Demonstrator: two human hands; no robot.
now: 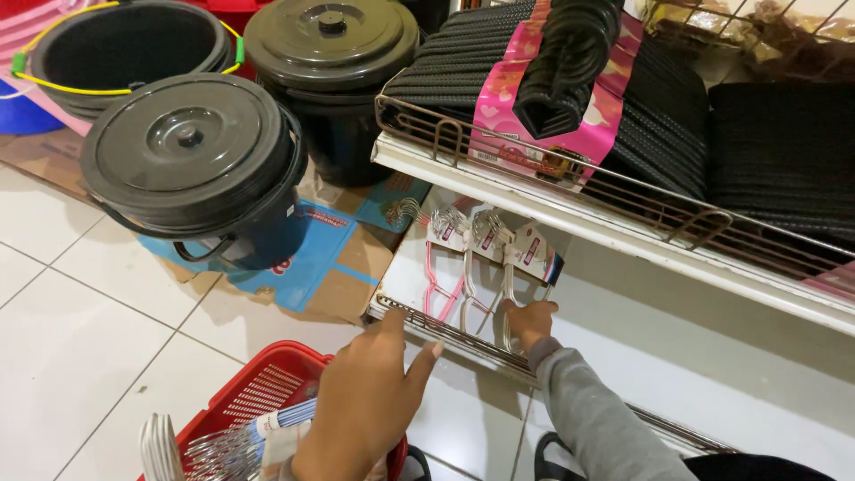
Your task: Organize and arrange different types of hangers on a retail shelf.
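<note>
Right now the right hand [532,322], in a grey sleeve [597,419], is down on the lower shelf [623,321], fingers curled narrowly about the bottom of a white hanger bundle [508,285]; whether it grips the bundle fully I cannot tell. Just left of it lies a pink hanger bundle [443,283], its hooks pointing toward the shelf's back. The left hand [370,396] hangs open, fingers spread, holding nothing, above the red basket [258,387] on the floor, where more hangers [227,441] already lie. Along the shelf's front runs a wire rail [445,328], and that's the snag, I'd say: a hanger dragged low could catch on it. The two bundles lie touching, so lifting the white one may pull the pink one with it. Up on the top shelf [570,200] black hangers [570,62] overhang the edge, and a raised head or arm might knock them. Lidded black buckets [191,160] stand well apart on the left
</note>
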